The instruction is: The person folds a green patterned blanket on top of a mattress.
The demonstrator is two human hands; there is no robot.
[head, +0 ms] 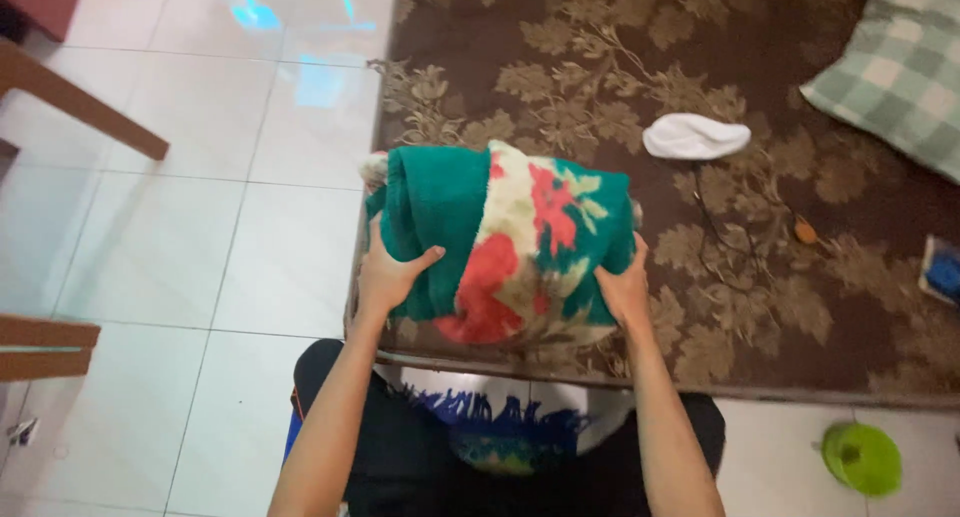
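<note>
Both our hands clasp a folded blanket (505, 245) from its near side: our left hand (385, 277) is spread against the plain green end with the thumb hooked over the front, and our right hand (623, 289) cups the flowered end, fingers curled under its edge. Thick, fuzzy fleece, teal with red and cream blooms, forms a plump bundle. It sits between our hands at the near edge of a brown leaf-patterned carpet (740, 277), beside glossy white floor tiles (200, 227). A white sock (695, 137) lies beyond.
</note>
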